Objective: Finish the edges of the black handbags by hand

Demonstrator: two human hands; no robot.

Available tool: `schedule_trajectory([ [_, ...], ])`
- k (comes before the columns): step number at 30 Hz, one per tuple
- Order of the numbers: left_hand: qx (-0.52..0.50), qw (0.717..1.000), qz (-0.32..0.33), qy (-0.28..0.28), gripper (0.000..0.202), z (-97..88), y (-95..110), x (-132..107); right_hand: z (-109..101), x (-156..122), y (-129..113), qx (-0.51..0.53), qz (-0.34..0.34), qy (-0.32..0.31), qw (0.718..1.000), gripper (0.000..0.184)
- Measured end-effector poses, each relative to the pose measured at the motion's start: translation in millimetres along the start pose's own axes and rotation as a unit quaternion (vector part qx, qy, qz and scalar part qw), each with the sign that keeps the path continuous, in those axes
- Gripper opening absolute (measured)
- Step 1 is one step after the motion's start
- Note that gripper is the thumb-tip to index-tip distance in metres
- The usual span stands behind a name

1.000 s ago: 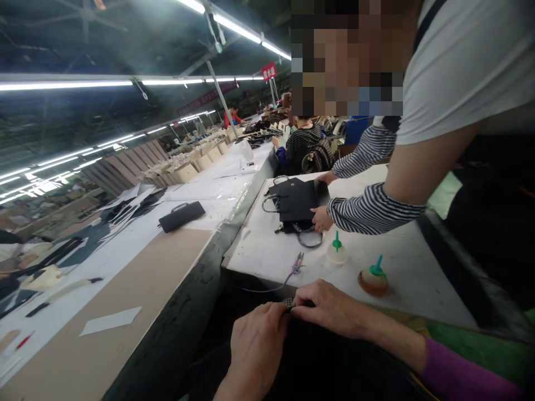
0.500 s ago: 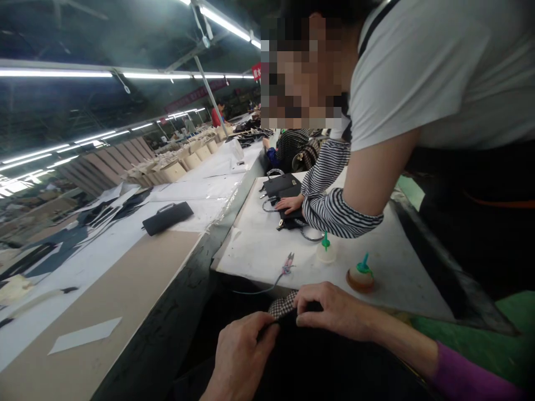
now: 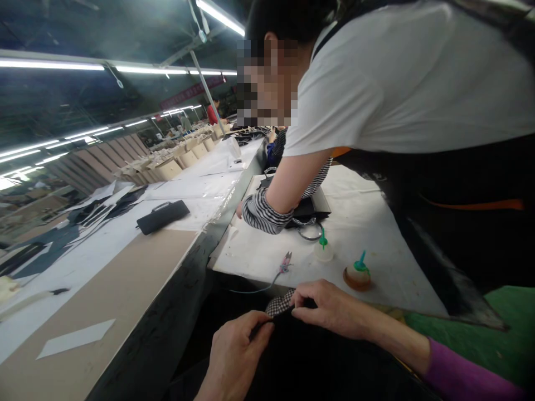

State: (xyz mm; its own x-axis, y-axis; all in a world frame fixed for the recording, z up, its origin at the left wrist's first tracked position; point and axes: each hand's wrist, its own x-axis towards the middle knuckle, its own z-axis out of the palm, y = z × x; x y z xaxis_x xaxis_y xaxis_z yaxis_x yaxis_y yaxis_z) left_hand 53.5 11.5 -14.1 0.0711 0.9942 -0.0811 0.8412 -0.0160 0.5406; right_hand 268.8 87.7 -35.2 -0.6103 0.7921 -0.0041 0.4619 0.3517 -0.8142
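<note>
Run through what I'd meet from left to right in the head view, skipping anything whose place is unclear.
White strip, black handbag, left hand, pink-handled pliers, clear bottle with green nozzle, brown-based bottle with teal nozzle, purple sleeve.

Ceiling tubes (image 3: 52, 65) burn white across my feed's upper left, beneath a murky, hazy roof (image 3: 104, 28). Light falls evenly on the pale table (image 3: 393, 250), glints off a glossy edge (image 3: 233, 192) beyond it and dies in the dark cloth (image 3: 321, 365) at bottom centre, where folds are perhaps lost to shadow. Wide-angle distortion stretches the margins, the distant background (image 3: 129, 153) goes soft, and a pixel mosaic (image 3: 261, 86) masks part of a co-worker's head (image 3: 288, 22).
</note>
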Motion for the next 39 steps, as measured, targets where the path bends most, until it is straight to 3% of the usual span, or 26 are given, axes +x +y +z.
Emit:
schedule_trajectory([
  [4, -0.020, 1.000, -0.011, 0.009, 0.024, -0.6, -4.4, 3.5, -1.9, -0.2, -1.6, 0.000, -0.007, -0.013, 1.000, 0.008],
  [12, 0.053, 0.996, 0.073, 0.029, 0.029, 4.9, -8.5, 3.1, -6.0, 0.0, -4.8, -0.025, -0.045, -0.043, 0.998, 0.008],
  [16, 0.068, 0.994, 0.076, 0.031, 0.029, 5.6, -7.0, -0.1, -3.9, 1.0, -3.2, -0.021, -0.058, -0.045, 0.997, 0.015],
  [29, 0.064, 0.995, 0.067, 0.037, 0.027, 3.9, -6.4, -4.5, -11.0, -8.2, -10.4, -0.021, -0.122, -0.025, 0.992, 0.007],
  [34, 0.060, 0.997, 0.041, 0.019, 0.028, 3.8, -3.3, -4.4, -7.7, -11.1, -11.3, -0.011, -0.068, -0.066, 0.995, 0.004],
  [39, 0.050, 0.998, 0.035, -0.001, 0.028, 3.1, 0.9, -6.5, -7.9, -10.7, -11.6, 0.015, 0.003, -0.089, 0.996, 0.022],
])
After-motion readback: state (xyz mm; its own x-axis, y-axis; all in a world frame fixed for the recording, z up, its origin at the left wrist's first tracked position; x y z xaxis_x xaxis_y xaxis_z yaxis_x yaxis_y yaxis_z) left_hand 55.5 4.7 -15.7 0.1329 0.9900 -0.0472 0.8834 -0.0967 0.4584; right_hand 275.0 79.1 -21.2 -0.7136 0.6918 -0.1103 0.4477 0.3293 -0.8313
